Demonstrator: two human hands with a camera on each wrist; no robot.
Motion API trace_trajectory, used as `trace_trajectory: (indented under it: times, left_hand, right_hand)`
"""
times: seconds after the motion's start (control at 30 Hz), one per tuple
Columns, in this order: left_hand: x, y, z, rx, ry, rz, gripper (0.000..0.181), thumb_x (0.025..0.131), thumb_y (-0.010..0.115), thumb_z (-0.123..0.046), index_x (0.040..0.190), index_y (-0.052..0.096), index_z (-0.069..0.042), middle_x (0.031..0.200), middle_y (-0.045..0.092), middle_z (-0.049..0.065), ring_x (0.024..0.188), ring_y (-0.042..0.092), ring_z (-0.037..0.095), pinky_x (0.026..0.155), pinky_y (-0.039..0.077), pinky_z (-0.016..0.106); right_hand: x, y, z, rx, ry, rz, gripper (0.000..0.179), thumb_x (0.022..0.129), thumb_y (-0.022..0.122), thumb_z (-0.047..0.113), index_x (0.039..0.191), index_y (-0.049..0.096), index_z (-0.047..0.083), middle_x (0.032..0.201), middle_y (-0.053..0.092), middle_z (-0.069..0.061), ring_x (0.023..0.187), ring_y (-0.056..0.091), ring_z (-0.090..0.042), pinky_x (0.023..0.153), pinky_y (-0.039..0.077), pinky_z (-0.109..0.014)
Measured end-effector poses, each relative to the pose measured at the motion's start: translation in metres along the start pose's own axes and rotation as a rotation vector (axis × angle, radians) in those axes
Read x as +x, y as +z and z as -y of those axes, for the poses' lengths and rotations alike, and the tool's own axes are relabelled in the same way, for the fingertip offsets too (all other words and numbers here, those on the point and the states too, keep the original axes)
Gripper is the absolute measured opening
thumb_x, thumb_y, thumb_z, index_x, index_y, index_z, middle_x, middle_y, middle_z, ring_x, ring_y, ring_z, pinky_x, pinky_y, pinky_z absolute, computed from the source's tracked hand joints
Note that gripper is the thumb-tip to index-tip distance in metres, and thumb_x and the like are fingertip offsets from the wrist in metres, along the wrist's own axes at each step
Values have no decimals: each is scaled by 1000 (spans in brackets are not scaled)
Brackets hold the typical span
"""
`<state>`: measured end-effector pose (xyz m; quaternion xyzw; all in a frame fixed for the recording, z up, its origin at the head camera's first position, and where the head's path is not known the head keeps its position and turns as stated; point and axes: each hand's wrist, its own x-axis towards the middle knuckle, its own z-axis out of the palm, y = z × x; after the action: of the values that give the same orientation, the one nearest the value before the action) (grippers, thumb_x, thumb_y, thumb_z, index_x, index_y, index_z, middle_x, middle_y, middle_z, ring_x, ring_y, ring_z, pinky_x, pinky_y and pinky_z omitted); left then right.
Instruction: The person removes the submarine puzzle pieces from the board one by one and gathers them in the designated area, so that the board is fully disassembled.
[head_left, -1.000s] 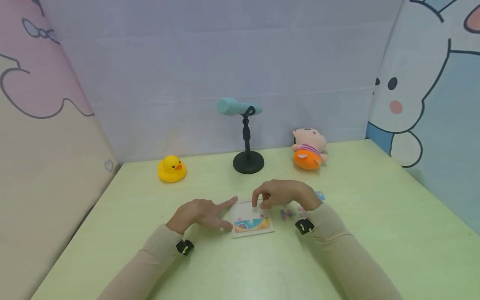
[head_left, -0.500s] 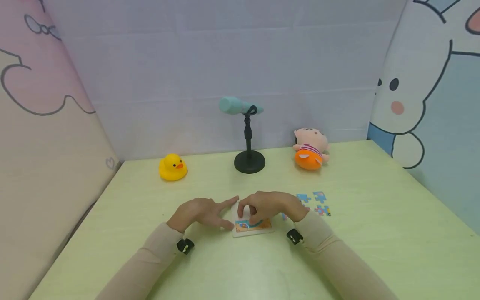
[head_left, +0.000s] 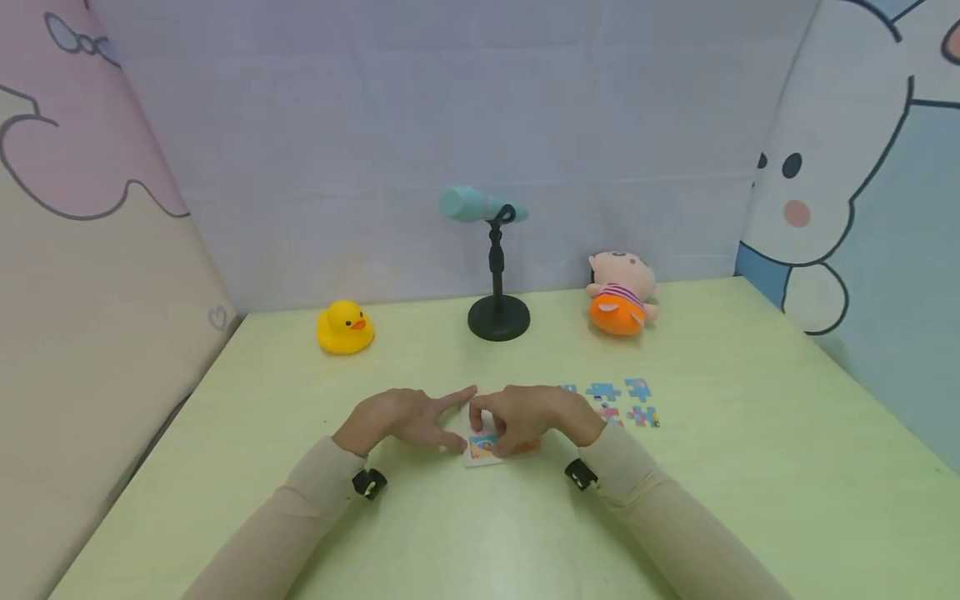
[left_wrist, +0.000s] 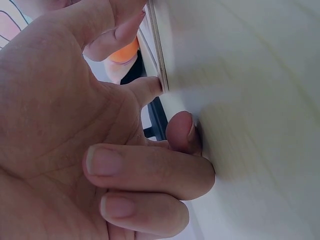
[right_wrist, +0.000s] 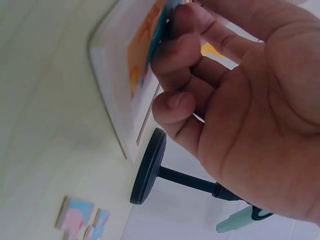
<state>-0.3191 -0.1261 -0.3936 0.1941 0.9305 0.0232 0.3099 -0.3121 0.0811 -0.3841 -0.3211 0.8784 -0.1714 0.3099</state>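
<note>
Puzzle board (right_wrist: 111, 65) between two hands on the table (head_left: 750, 417)

The board lies flat, with a blue-and-orange picture showing in its lower part. At its left edge, the left hand (head_left: 408, 417) stretches out thumb and forefinger, touching the board without gripping it; its other fingers are folded inward. The right hand (head_left: 528, 412) arches over the board, fingers bent, thumb and fingertips close together at the picture; whether they pinch a piece I cannot tell. Loose puzzle pieces (head_left: 603, 392) lie near, to the right. Farther back are a yellow duck (head_left: 345, 327), a mint microphone (head_left: 468, 204) on a black stand (head_left: 498, 318) and a plush toy (head_left: 621, 296)
</note>
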Motion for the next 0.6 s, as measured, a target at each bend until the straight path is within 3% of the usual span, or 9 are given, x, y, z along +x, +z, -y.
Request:
trace_trajectory:
  times: [0.2,0.37,0.47,0.6]
  left_hand:
    - [0,-1,-1,6,12,-2,87,87,57,-70,158,12,-48,78,56,4,79,54,18,76,44,41]
    - [2,1,0,6,2,-5,86,87,57,-71,158,13,-49,73,49,3,73,51,18,70,42,38]
    - [3,1,0,14,-7,1,85,87,57,-71,157,13,-50,70,41,1,67,45,17,66,38,36]
    - [1,1,0,20,-8,-2,85,87,57,-71,157,14,-49,70,41,1,67,44,16,65,37,35]
  right_hand:
    - [-3,-4,1,27,-8,12,26,95,68,7,109,51,22,75,57,-1,59,50,-14,63,41,-28]
    - [-2,-6,-2,33,-71,-14,16,101,59,10,111,51,18,67,48,2,54,44,-14,60,38,-27]
    - [0,-7,-3,32,-100,-24,11,103,54,11,113,51,16,71,51,1,58,47,-12,61,39,-26]
    - [-1,-8,-3,63,-91,-4,5,105,51,12,109,49,14,75,59,-2,61,49,-13,62,40,-26]
